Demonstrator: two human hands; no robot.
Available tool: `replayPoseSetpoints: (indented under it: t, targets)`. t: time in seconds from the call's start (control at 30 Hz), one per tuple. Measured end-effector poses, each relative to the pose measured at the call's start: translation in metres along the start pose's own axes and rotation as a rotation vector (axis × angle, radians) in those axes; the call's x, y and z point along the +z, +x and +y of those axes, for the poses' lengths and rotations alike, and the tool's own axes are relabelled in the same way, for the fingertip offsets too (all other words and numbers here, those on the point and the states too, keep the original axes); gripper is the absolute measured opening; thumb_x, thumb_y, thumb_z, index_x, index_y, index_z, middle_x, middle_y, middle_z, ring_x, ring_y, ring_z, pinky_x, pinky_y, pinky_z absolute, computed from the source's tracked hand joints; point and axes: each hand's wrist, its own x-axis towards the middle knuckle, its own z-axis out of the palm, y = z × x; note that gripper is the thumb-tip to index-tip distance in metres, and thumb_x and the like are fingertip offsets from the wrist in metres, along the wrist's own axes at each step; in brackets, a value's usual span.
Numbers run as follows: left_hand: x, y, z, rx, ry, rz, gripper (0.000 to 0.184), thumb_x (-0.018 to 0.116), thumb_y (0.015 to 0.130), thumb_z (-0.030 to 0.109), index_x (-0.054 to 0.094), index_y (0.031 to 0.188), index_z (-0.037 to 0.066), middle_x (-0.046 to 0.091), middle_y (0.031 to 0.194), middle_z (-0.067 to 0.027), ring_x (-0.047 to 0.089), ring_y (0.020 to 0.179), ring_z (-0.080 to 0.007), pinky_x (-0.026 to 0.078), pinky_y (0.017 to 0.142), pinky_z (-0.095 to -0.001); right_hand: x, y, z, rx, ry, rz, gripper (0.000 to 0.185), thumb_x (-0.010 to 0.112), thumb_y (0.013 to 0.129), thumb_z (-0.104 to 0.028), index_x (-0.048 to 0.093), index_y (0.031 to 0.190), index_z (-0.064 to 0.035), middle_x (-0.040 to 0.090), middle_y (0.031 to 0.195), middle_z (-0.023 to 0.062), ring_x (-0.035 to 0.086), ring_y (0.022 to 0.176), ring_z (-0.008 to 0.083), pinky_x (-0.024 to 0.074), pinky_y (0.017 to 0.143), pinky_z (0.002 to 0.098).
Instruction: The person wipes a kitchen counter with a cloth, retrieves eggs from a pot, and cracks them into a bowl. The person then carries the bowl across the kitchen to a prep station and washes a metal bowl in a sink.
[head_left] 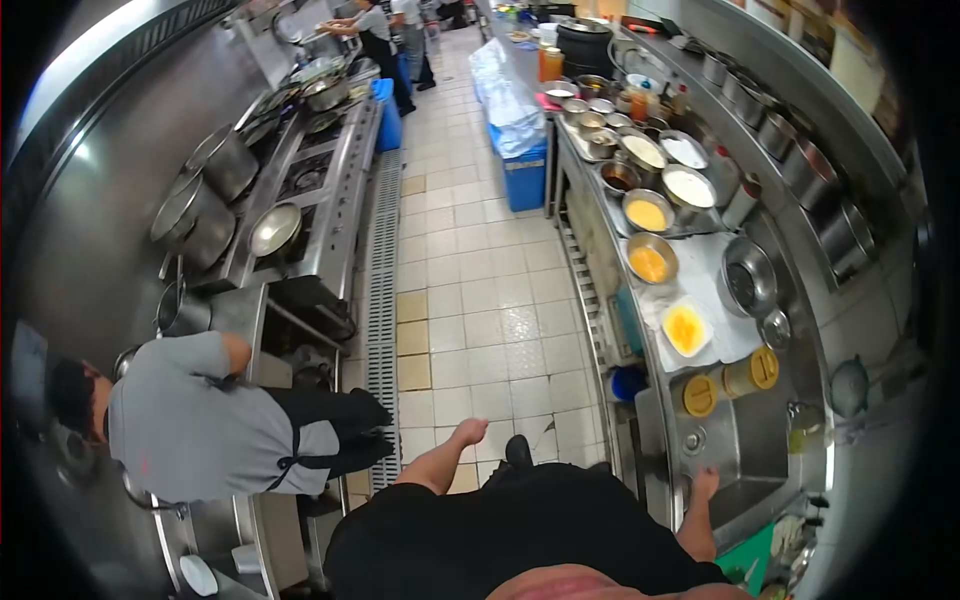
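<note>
My left hand (470,431) hangs over the tiled floor with its fingers curled in, and I see nothing in it. My right hand (706,484) is beside the near end of the metal sink (735,445); its fingers are too small and turned away to make out. Two jars with yellow lids (700,396) (764,368) stand at the sink's far end. Beyond them a white square dish (687,330) holds something yellow. Farther along are a metal bowl of orange-yellow food (652,259) and a wide, dark-looking metal bowl (748,277).
A co-worker in a grey shirt (190,420) bends over the left counter. Pots (195,220) and a pan (276,230) stand on the stove. A blue bin (524,180) covered with plastic stands at the right counter's far end. Other people (380,45) work at the back. A floor drain grate (382,300) runs along the left.
</note>
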Motion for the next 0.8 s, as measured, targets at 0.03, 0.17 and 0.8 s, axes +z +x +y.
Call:
replayPoseSetpoints:
  t: [0.03, 0.17, 0.8]
  targets:
    - [-0.010, 0.012, 0.007, -0.010, -0.044, 0.029, 0.052, 0.030, 0.097, 0.039, 0.065, 0.105, 0.001, 0.061, 0.113, -0.0273, 0.056, 0.107, -0.0446, 0.042, 0.096, -0.0511, -0.002, -0.004, 0.004, 0.027, 0.027, 0.041, 0.032, 0.056, 0.078, -0.015, 0.063, 0.104, 0.0007, 0.066, 0.102, 0.0238, 0.064, 0.095, 0.0388, 0.0496, 0.084, 0.0445]
    - [-0.043, 0.035, 0.034, 0.005, -0.190, 0.191, 0.057, 0.028, 0.097, 0.042, 0.066, 0.102, 0.000, 0.061, 0.111, -0.0286, 0.056, 0.108, -0.0452, 0.041, 0.097, -0.0506, 0.009, 0.002, 0.021, 0.009, -0.014, 0.165, 0.031, 0.055, 0.079, -0.010, 0.064, 0.106, 0.0002, 0.067, 0.102, 0.0228, 0.065, 0.096, 0.0367, 0.0505, 0.084, 0.0422]
    - [-0.003, -0.030, 0.032, -0.307, 0.001, 0.008, 0.048, 0.025, 0.097, 0.028, 0.062, 0.118, 0.005, 0.059, 0.121, -0.0232, 0.055, 0.114, -0.0390, 0.043, 0.099, -0.0488, -0.003, 0.083, -0.104, -0.523, 0.496, 0.182, 0.022, 0.049, 0.097, -0.017, 0.059, 0.102, 0.0026, 0.064, 0.095, 0.0165, 0.061, 0.083, 0.0277, 0.0477, 0.076, 0.0364]
